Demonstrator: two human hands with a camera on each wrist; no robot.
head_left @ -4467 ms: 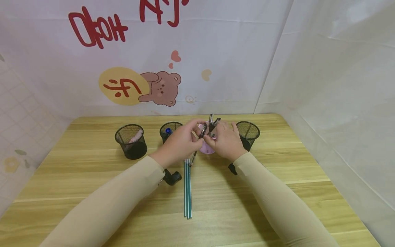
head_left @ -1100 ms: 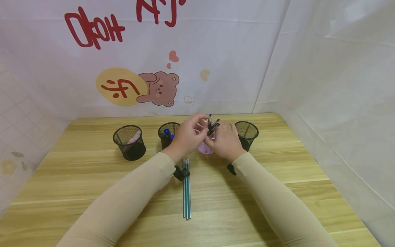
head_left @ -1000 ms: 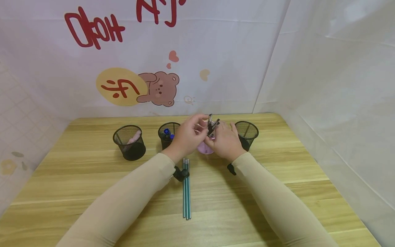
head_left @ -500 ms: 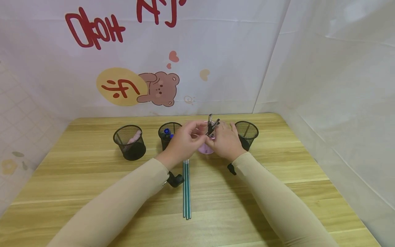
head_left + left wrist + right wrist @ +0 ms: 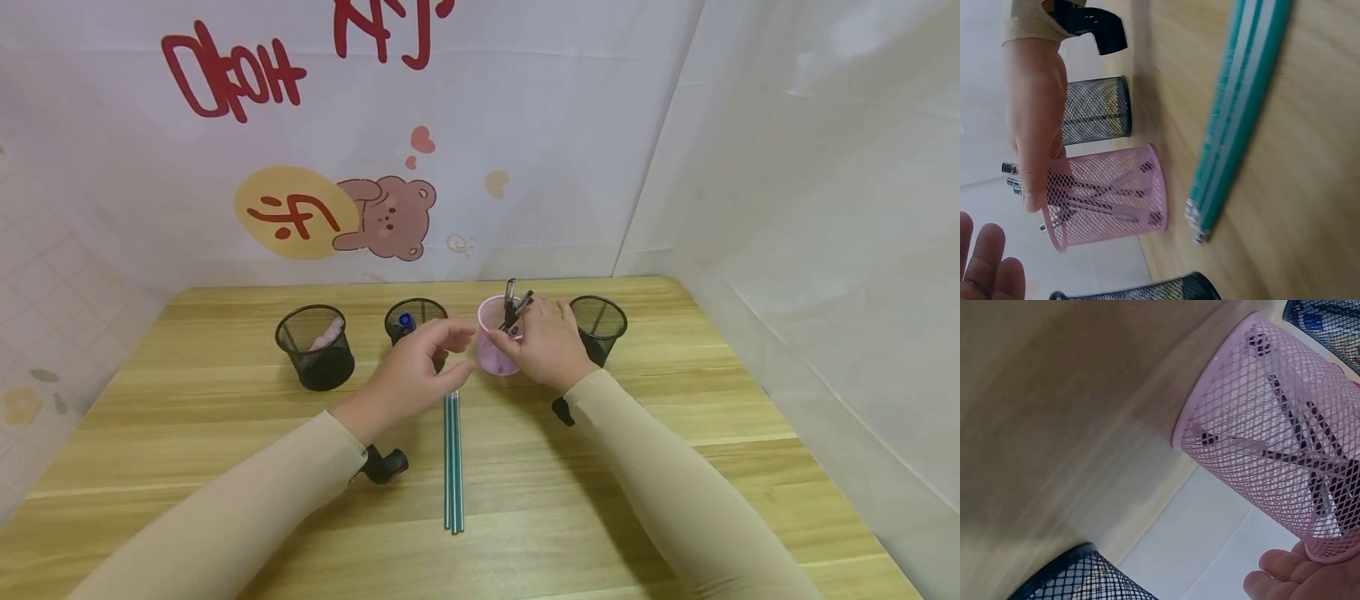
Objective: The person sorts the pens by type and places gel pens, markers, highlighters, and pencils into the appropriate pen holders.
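In the head view, my right hand (image 5: 551,346) holds the rim of a pink mesh pen holder (image 5: 495,358) that stands upright on the table. The left wrist view shows that hand's thumb laid across the rim. Several pens (image 5: 512,310) with clear barrels and black parts lean inside, visible through the mesh (image 5: 1241,425). My left hand (image 5: 405,367) hovers just left of the holder, thumb and fingers spread apart with nothing between them. Below it, a few green pencils (image 5: 453,475) lie side by side, eraser ends toward the pink holder.
Three black mesh pen holders share the row: the far left one (image 5: 324,367) contains something pale pink, another (image 5: 393,327) holds blue-capped pens, and one (image 5: 603,321) stands behind my right hand. A white printed curtain (image 5: 570,167) hangs at the table's back edge.
A pen my left hand held several seconds ago now stands in the pink holder. That hand has let go and drawn back left and toward me. My right hand has stayed put.
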